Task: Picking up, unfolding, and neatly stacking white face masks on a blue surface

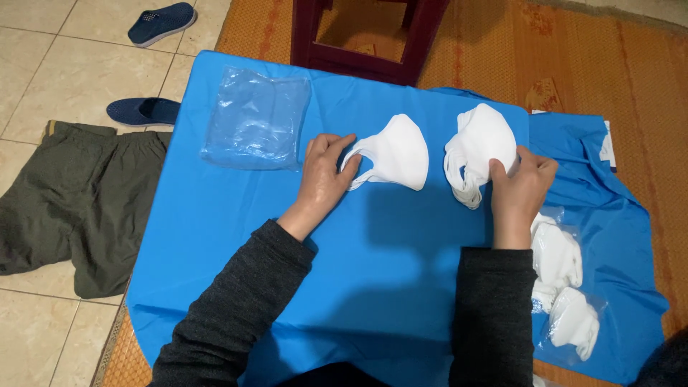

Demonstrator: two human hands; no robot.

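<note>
Blue sheeting is covering the work surface at frame centre, with a woven mat and tiled floor showing around it. My left hand is pinching the ear loop of a single white mask lying flat just above centre, fingers closed on it, while my right hand is gripping a stack of white masks right of centre. Clear empty bags are lying upper left; bagged masks are sitting lower right.

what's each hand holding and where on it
Left hand pinches the single white mask by its ear loop; right hand grips the mask stack's lower edge.
</note>
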